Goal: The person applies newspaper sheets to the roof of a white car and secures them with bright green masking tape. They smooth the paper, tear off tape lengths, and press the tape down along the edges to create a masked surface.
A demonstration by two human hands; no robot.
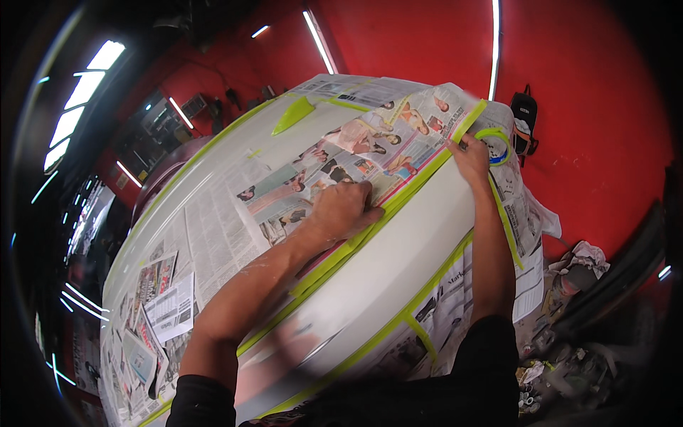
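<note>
A colour-printed newspaper sheet (356, 139) lies over the white curved car roof (235, 167). Yellow-green masking tape (427, 174) runs along its right edge. My left hand (345, 208) is closed at the middle of that edge, its fingers curled over the paper and its thumb against the tape. At the far right corner my right hand (469, 155) pinches the taped edge of the same sheet. Just beside the right hand rests a tape roll (505, 148), green with a blue core. Below the tape, a bare white strip (409, 231) of the car body shows.
A fin antenna (293, 115) covered in green tape stands on the roof. More newspaper (213, 228) covers the roof's left side, with loose folded sheets (171, 306) near me. A red wall (569, 142) rises behind. Clutter (562, 363) lies on the floor at right.
</note>
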